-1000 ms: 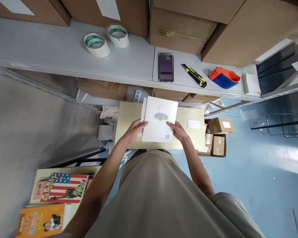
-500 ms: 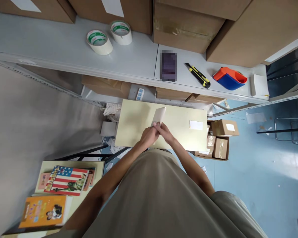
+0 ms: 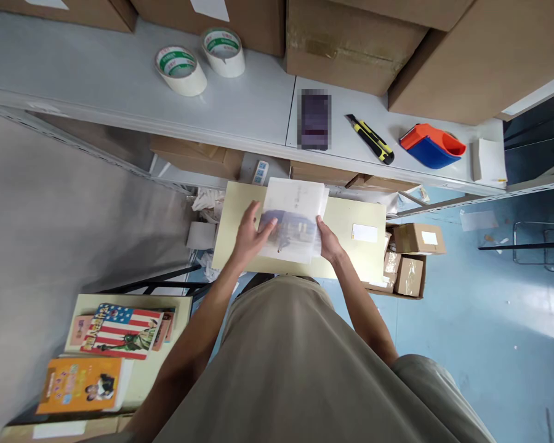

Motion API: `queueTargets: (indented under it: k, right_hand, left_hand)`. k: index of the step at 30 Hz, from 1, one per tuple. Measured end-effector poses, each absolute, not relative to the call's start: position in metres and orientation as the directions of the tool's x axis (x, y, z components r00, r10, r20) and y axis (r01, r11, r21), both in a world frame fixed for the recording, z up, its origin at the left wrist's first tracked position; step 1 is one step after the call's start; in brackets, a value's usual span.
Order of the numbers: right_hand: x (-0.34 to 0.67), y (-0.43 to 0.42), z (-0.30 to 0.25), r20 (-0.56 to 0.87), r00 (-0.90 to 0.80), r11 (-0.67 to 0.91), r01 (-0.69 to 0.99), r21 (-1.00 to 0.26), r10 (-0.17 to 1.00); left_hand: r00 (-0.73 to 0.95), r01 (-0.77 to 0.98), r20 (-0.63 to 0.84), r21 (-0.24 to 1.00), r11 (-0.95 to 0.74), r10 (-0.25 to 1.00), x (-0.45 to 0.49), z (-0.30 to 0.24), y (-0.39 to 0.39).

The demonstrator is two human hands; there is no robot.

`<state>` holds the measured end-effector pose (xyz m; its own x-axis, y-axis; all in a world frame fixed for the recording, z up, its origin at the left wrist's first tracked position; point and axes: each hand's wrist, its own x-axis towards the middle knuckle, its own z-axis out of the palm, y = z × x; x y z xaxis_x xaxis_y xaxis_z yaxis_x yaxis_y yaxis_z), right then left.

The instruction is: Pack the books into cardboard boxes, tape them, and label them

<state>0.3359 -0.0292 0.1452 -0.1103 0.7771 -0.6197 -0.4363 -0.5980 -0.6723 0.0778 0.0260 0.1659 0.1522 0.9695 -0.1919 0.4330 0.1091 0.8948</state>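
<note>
A pale book (image 3: 292, 215) with a greyish-blue picture across the lower part of its cover is held face up above the cream tabletop (image 3: 357, 258). My right hand (image 3: 329, 241) grips its right edge, thumb on the near side and the other fingers hidden behind. On the left, my left hand (image 3: 253, 237) has its thumb lying on the cover. Its visible fingers stretch apart from the thumb, beside the book's left edge. A small white card (image 3: 364, 232) lies on the tabletop to the right of my right hand.
Across the grey shelf (image 3: 249, 111) lie two tape rolls (image 3: 182, 72), a pixelated dark item (image 3: 314, 120), a box cutter (image 3: 372, 140) and an orange-blue holder (image 3: 431, 146). Cardboard boxes (image 3: 351, 55) stand behind. Books (image 3: 124, 332) lie lower left; a carton of small boxes (image 3: 410, 275) is right.
The book has turned from nearly edge-on to face up, so its cover shows. My hands, close together before, have moved apart to its two sides.
</note>
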Motion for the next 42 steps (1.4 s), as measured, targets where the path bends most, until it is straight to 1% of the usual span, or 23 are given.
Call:
queueTargets:
  k: [1,2,3,5,9,13,15,17,20,22,24,26,30,32,34,36,38,40,42]
  right_hand:
    - [0.341,-0.029,0.148,-0.617,-0.128,-0.6,-0.448,-0.663,0.777]
    - [0.345,-0.028,0.151,-0.609,-0.141,-0.597,-0.456,-0.66,0.781]
    - [0.348,-0.028,0.153,-0.6,-0.149,-0.592,-0.459,-0.662,0.786]
    - [0.351,-0.028,0.157,-0.585,-0.156,-0.583,-0.456,-0.672,0.796]
    - [0.35,-0.027,0.163,-0.569,-0.155,-0.571,-0.443,-0.691,0.808]
    - [0.35,-0.027,0.166,-0.557,-0.14,-0.556,-0.437,-0.707,0.819]
    - [0.35,-0.027,0.166,-0.558,-0.142,-0.56,-0.418,-0.715,0.818]
    - [0.347,-0.026,0.165,-0.557,-0.14,-0.563,-0.388,-0.73,0.819]
    - [0.335,-0.027,0.16,-0.535,-0.123,-0.544,-0.315,-0.777,0.836]
    - [0.321,-0.03,0.153,-0.507,-0.109,-0.517,-0.26,-0.816,0.855]
    - [0.305,-0.035,0.144,-0.492,-0.092,-0.5,-0.219,-0.838,0.866]
    - [0.292,-0.041,0.135,-0.493,-0.073,-0.497,-0.193,-0.846,0.867]
    - [0.276,-0.052,0.121,-0.517,-0.037,-0.515,-0.165,-0.841,0.855]
    - [0.271,-0.055,0.119,-0.538,-0.041,-0.537,-0.158,-0.829,0.842]
    - [0.268,-0.057,0.12,-0.542,-0.082,-0.547,-0.178,-0.818,0.836]
    - [0.268,-0.057,0.124,-0.533,-0.137,-0.551,-0.208,-0.808,0.835]
    - [0.272,-0.054,0.127,-0.526,-0.168,-0.551,-0.196,-0.811,0.834]
    - [0.279,-0.048,0.129,-0.519,-0.154,-0.538,-0.132,-0.833,0.841]
    - [0.288,-0.041,0.128,-0.511,-0.085,-0.517,-0.072,-0.853,0.855]
  left_hand:
    - [0.122,0.372,-0.24,0.911,0.18,0.963,0.07,0.168,0.03]
    - [0.128,0.3,-0.292,0.922,0.243,0.948,0.063,0.171,0.032]
    - [0.161,0.231,-0.334,0.928,0.294,0.929,0.058,0.175,0.034]
    - [0.233,0.124,-0.375,0.927,0.355,0.897,0.05,0.182,0.033]
    - [0.25,0.014,-0.379,0.921,0.388,0.891,0.051,0.197,0.025]
    - [0.251,-0.003,-0.36,0.928,0.373,0.899,0.054,0.2,0.024]
    - [0.253,0.022,-0.346,0.936,0.352,0.904,0.054,0.193,0.026]
    - [0.235,0.108,-0.338,0.941,0.322,0.911,0.056,0.179,0.028]
    - [0.165,0.377,-0.322,0.894,0.242,0.932,0.067,0.155,0.022]
    - [0.204,0.513,-0.32,0.84,0.178,0.925,0.08,0.142,0.012]
    - [0.314,0.567,-0.357,0.813,0.128,0.88,0.094,0.134,-0.002]
    - [0.373,0.617,-0.404,0.78,0.101,0.835,0.107,0.131,-0.016]
    - [0.332,0.715,-0.451,0.693,0.091,0.829,0.121,0.131,-0.035]
    - [0.311,0.725,-0.442,0.683,0.091,0.841,0.122,0.13,-0.037]
    - [0.28,0.717,-0.421,0.689,0.103,0.863,0.117,0.128,-0.034]
    - [0.256,0.664,-0.397,0.735,0.138,0.881,0.107,0.123,-0.027]
    - [0.249,0.534,-0.393,0.818,0.213,0.885,0.09,0.117,-0.015]
    - [0.262,0.321,-0.425,0.885,0.337,0.866,0.067,0.113,-0.001]
    - [0.284,0.096,-0.473,0.88,0.466,0.834,0.042,0.11,0.009]
